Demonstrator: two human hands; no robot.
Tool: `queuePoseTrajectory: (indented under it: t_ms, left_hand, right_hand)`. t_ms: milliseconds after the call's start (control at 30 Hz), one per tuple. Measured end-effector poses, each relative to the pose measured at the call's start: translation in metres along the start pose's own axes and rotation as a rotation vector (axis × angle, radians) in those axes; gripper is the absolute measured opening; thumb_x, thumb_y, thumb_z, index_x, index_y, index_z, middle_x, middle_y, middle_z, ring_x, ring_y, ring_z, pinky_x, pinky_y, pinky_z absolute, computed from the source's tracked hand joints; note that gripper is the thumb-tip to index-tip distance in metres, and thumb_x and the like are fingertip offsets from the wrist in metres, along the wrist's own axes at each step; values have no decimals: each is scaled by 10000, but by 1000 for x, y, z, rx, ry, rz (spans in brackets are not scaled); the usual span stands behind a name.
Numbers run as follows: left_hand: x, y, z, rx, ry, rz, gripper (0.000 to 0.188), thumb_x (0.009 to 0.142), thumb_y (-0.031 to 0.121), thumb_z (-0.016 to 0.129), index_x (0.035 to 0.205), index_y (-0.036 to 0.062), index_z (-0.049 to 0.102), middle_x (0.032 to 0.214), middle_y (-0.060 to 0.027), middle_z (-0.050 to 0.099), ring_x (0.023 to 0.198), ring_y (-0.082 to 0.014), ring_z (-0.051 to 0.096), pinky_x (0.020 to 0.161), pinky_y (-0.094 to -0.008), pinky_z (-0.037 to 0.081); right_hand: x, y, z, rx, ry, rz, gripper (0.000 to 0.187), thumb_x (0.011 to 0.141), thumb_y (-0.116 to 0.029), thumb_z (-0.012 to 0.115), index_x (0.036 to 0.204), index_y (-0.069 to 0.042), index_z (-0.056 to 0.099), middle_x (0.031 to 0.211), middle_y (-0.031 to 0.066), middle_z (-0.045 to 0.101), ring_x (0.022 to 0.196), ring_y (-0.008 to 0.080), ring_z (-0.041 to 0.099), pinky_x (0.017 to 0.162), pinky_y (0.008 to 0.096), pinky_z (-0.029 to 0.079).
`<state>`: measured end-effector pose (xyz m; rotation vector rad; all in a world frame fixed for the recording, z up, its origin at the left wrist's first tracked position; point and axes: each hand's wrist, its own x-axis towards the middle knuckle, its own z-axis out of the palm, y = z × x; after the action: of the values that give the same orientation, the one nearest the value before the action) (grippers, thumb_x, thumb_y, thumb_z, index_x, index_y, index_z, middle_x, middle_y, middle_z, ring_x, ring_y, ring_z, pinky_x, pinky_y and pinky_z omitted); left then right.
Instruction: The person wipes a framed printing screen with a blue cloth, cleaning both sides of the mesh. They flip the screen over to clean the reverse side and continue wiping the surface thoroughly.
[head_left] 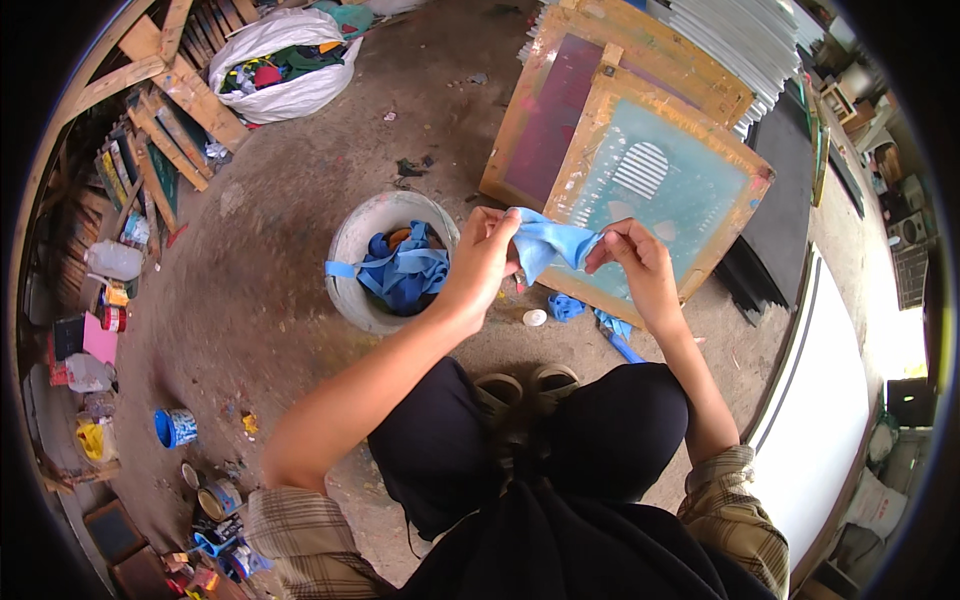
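Observation:
A light blue cloth [548, 244] is stretched between my two hands, in front of a wood-framed printing screen. My left hand [482, 258] pinches its left end between thumb and fingers. On the other end, my right hand [636, 262] grips with bent fingers. Just left of my left hand stands a whitish bucket [350, 288] with darker blue cloth strips [408, 272] inside, one strip hanging over the rim. Below the cloth, crumpled blue scraps [566, 306] and a small white round object [535, 318] lie on the floor.
The teal-meshed screen [690, 180] leans on a larger frame [530, 130] and stacked sheets. A white sack of cloth [290, 66] sits far left. Wooden frames [165, 140], paint cans [218, 498] and a blue-white container [176, 428] line the left. A white panel [815, 400] lies right.

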<state>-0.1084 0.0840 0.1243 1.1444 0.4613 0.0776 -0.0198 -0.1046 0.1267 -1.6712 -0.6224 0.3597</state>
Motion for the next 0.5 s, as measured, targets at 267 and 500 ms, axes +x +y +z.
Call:
queuePoseTrajectory:
  t_ms: [267,500]
  left_hand:
    - [54,-35,10,-83,-13,-165,251,949,363,485,949,116,441,843,18,433,775,-58,423,687,-235,370]
    - [69,-58,61,-55,-308,-283,361,919,383,575,1110,87,497,895,10,508,829,-61,483,774,-215,408]
  right_hand:
    - [10,20,-16,199,216,218,164,944,-154,537,920,5,570,844,72,645,793,150,637,772,279,481]
    - [-45,54,-48,401,448,365,183,948,-191,532,910,-14,552,845,56,625,815,147,632,788,287,482]
